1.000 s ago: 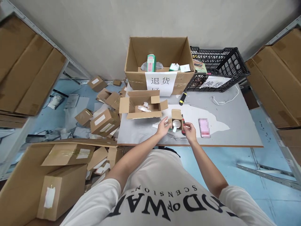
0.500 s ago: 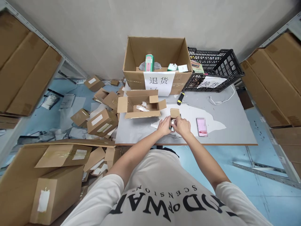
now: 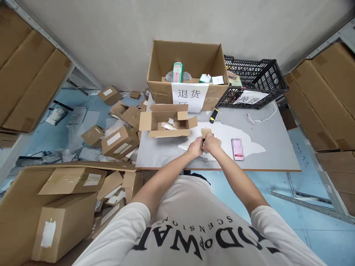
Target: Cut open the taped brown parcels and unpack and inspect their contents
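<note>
A small cardboard box (image 3: 206, 131) stands on the table in front of me, its brown flap raised at the far side. My left hand (image 3: 195, 146) grips the box from the left, fingers curled round its side. My right hand (image 3: 212, 143) is over the opening, its fingers bent down into or against the box. What those fingers pinch is hidden, and the box's contents are mostly covered. Thin white sheeting (image 3: 227, 130) lies beneath and around. Just right of my hands is a phone (image 3: 237, 149) with a pink screen.
An opened carton (image 3: 169, 133) with plastic scraps stands at left. Behind it are a large labelled carton (image 3: 161, 90) holding small boxes, and a black crate (image 3: 256, 99). A black-and-yellow cutter (image 3: 213, 116) lies before them. Discarded boxes (image 3: 119, 142) pile up left of the table (image 3: 277, 159).
My right hand has shifted slightly left and over the box's opening, covering the pale round thing seen inside before. My left hand still holds the box's side.
</note>
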### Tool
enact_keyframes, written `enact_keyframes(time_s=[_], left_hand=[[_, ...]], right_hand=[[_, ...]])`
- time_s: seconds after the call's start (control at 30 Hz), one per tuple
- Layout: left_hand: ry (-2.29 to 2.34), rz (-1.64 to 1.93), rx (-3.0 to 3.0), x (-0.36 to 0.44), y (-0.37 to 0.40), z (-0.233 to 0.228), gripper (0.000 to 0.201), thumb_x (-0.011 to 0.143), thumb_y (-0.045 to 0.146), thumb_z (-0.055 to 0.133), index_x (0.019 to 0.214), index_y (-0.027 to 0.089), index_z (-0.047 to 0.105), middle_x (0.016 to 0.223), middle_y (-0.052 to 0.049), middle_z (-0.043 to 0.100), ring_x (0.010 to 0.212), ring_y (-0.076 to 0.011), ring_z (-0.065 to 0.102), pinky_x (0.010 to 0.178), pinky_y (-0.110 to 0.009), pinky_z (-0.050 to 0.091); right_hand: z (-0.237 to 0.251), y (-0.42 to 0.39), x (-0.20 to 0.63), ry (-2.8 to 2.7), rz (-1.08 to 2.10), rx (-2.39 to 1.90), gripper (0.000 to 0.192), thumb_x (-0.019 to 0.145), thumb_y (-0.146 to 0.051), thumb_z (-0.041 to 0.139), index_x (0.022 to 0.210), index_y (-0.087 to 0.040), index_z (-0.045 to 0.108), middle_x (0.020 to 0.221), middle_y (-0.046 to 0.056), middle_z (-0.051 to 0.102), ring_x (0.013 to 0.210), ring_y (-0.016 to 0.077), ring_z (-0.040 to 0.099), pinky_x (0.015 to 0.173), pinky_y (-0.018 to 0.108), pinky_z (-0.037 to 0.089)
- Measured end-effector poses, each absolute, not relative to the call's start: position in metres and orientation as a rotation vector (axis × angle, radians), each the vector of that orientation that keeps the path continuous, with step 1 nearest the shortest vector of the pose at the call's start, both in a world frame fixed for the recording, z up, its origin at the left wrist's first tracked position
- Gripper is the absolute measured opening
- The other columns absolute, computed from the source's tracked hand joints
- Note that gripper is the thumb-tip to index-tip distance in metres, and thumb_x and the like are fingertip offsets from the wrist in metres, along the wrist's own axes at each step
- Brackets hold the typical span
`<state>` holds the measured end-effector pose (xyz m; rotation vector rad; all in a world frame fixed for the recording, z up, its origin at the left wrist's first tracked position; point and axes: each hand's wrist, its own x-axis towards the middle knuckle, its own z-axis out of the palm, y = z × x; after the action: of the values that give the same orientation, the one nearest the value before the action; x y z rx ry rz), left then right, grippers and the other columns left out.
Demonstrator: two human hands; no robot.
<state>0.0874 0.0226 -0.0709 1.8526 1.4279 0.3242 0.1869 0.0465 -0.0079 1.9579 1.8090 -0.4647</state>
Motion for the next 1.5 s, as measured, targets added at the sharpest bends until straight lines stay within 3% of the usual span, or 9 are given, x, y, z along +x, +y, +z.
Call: enact_keyframes(time_s=[0.3,0.43,0.7,0.9,1.1,1.2,1.33,1.43,1.5], left_hand=[[1.447,0.313,1.916,0.089,0.023,-0.071,0.051,0.065,0.016,0.064,0.110,0.019,0.041,0.111,-0.008,0.057,0.098,-0.0246,0.060,0.077,-0.032,0.045],[1.446,0.320,1.904,0.089,0.024,-0.072,0.059,0.063,0.028,0.072,0.112,0.019,0.041,0.112,-0.009,0.056,0.099,-0.0255,0.060,0.077,-0.032,0.045],[1.443,0.403,1.875,0.086,0.023,-0.071,0.064,0.061,0.039,0.076,0.112,0.017,0.044,0.113,-0.011,0.057,0.102,-0.0282,0.059,0.078,-0.033,0.045],[1.441,0.437,1.881,0.088,0.024,-0.077,0.070,0.060,0.043,0.077,0.115,0.017,0.044,0.116,-0.012,0.056,0.105,-0.0281,0.057,0.082,-0.033,0.044],[1.414,0.465,1.836,0.086,0.025,-0.077,0.080,0.058,0.042,0.079,0.124,0.017,0.041,0.123,-0.014,0.055,0.113,-0.0291,0.054,0.091,-0.037,0.042],[1.412,0.490,1.794,0.086,0.019,-0.072,0.100,0.053,0.040,0.082,0.136,0.015,0.030,0.138,-0.019,0.044,0.126,-0.0315,0.043,0.103,-0.041,0.034],[1.460,0.491,1.636,0.081,-0.007,-0.050,0.129,0.051,0.047,0.081,0.146,0.010,0.003,0.153,-0.023,0.008,0.142,-0.0352,0.006,0.113,-0.050,0.014],[1.455,0.605,1.536,0.069,-0.025,-0.018,0.129,0.058,0.055,0.075,0.147,0.009,-0.006,0.154,-0.022,-0.007,0.141,-0.0357,-0.009,0.113,-0.053,0.008],[1.399,0.807,1.590,0.057,-0.028,0.008,0.120,0.064,0.054,0.072,0.148,0.012,-0.002,0.155,-0.018,-0.005,0.142,-0.0333,-0.004,0.115,-0.048,0.009]], right_hand=[[0.012,0.038,0.189,1.977,-0.340,1.924,0.054,0.069,-0.034,0.064,0.114,-0.013,0.043,0.095,0.014,0.066,0.091,0.0303,0.064,0.072,0.035,0.045],[0.030,0.033,0.196,2.122,-0.242,1.852,0.047,0.072,-0.033,0.060,0.113,-0.015,0.045,0.095,0.015,0.066,0.091,0.0306,0.061,0.071,0.035,0.042],[0.062,0.019,0.222,2.480,-0.077,1.554,0.037,0.076,-0.038,0.054,0.108,-0.018,0.052,0.100,0.014,0.064,0.100,0.0332,0.052,0.089,0.052,0.030],[0.088,0.023,0.234,2.549,-0.270,1.564,0.041,0.075,-0.032,0.054,0.113,-0.018,0.052,0.099,0.011,0.061,0.075,0.0214,0.059,0.068,0.030,0.038],[0.124,0.035,0.245,2.768,-0.356,1.709,0.043,0.068,-0.028,0.058,0.110,-0.019,0.059,0.088,0.005,0.065,0.071,0.0183,0.059,0.063,0.026,0.039],[0.142,0.041,0.250,2.826,-0.401,1.762,0.041,0.067,-0.029,0.059,0.107,-0.019,0.062,0.080,0.002,0.066,0.066,0.0164,0.059,0.063,0.026,0.040],[0.163,0.049,0.256,2.881,-0.464,1.797,0.038,0.065,-0.028,0.060,0.102,-0.019,0.066,0.072,0.000,0.065,0.061,0.0147,0.058,0.063,0.027,0.042],[0.178,0.054,0.259,2.912,-0.601,1.777,0.037,0.064,-0.027,0.062,0.099,-0.018,0.067,0.073,0.001,0.065,0.063,0.0145,0.058,0.063,0.028,0.043],[0.187,0.058,0.257,2.902,-0.774,1.743,0.036,0.064,-0.026,0.063,0.099,-0.018,0.068,0.074,0.001,0.065,0.066,0.0147,0.058,0.065,0.029,0.045]])
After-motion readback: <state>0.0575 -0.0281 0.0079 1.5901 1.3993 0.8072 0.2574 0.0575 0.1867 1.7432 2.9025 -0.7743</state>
